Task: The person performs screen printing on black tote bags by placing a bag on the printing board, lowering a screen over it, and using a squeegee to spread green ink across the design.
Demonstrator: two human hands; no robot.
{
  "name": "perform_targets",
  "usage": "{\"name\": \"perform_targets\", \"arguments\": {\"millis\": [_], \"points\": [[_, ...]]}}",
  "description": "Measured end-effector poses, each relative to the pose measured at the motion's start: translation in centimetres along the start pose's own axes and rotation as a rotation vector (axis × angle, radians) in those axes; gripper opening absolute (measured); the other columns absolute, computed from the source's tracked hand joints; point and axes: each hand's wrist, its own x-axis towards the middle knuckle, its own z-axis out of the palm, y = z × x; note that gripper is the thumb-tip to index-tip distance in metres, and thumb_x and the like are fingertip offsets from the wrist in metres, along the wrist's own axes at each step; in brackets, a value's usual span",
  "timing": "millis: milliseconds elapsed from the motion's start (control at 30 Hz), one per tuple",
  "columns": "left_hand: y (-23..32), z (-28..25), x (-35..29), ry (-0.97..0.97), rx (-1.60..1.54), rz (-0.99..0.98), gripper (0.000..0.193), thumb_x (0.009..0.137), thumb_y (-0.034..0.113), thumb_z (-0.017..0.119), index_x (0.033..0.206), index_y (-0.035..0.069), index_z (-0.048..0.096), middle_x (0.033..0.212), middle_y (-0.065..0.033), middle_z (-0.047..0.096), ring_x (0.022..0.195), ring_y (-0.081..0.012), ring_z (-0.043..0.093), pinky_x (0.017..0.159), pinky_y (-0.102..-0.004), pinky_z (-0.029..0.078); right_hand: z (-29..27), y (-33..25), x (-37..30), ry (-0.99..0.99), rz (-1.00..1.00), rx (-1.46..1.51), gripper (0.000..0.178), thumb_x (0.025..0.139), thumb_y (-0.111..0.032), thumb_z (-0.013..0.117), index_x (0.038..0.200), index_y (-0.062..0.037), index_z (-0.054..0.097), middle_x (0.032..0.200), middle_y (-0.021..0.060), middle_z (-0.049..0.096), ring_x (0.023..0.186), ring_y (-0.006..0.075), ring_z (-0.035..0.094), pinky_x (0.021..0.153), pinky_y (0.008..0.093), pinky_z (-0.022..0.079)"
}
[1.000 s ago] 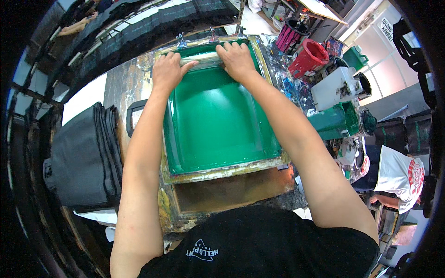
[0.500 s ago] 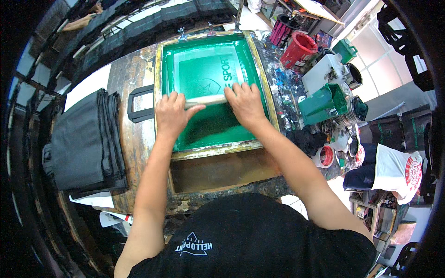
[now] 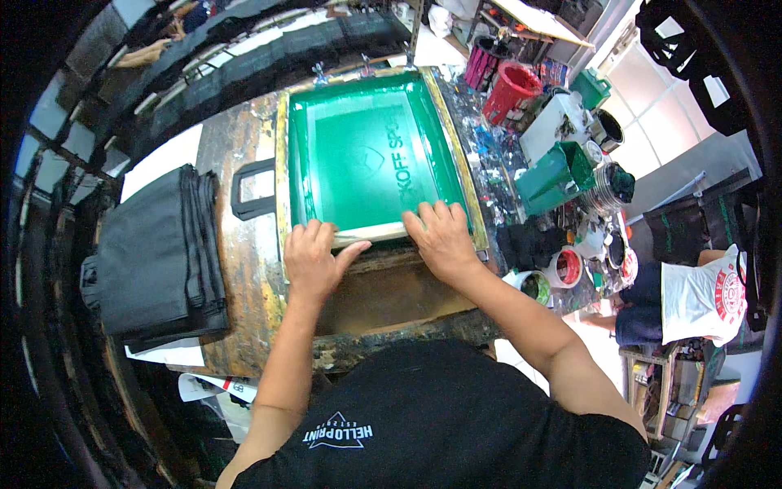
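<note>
A wooden-handled squeegee (image 3: 371, 235) lies across the near end of a screen printing frame (image 3: 283, 155), whose mesh (image 3: 342, 163) is coated in green ink. My left hand (image 3: 312, 257) grips the squeegee's left end, thumb stretched along the wood. At its right end, my right hand (image 3: 444, 236) is closed with the fingers folded over the top. The blade under the handle is hidden. Through the green mesh a dark shield outline and lettering show. From beneath the frame's left side sticks out a black bag handle (image 3: 244, 189).
Left of the frame lies a pile of folded black bags (image 3: 151, 253) on the stained wooden table (image 3: 244, 310). Along the right stand a red ink bucket (image 3: 511, 90), a green container (image 3: 554, 179) and several smaller pots. Clamps (image 3: 365, 65) hold the frame's far edge. Another person (image 3: 692, 297) is at the right.
Both hands have drawn the squeegee toward me, from the middle of the screen to its near end. More of the green mesh and its lettering now shows beyond the squeegee.
</note>
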Motion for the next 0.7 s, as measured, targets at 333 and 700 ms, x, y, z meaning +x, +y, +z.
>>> {"name": "perform_targets", "arguments": {"millis": [333,700], "points": [[-4.6,-0.7,-9.4,-0.043,0.117,-0.440,0.108,0.058,0.060,0.095,0.140,0.002,0.057,0.135,-0.0175,0.053,0.131,-0.0375,0.046,0.114,-0.0545,0.032,0.1,-2.9,-2.7,0.112,0.154,0.205,0.045,0.084,-0.010,0.072,0.129,-0.0146,0.067,0.128,0.0134,0.058,0.128,0.0322,0.051,0.114,0.0632,0.025],[-6.5,0.0,-11.3,0.038,-0.015,-0.516,0.084,0.055,0.051,0.098,0.124,0.010,0.074,0.125,-0.0113,0.058,0.121,-0.0373,0.048,0.110,-0.0532,0.030,-1.2,-1.9,-1.5,0.141,0.083,0.197,0.042,0.085,-0.015,0.070,0.127,-0.0165,0.064,0.112,0.0081,0.062,0.112,0.0281,0.057,0.104,0.0585,0.032]]}}
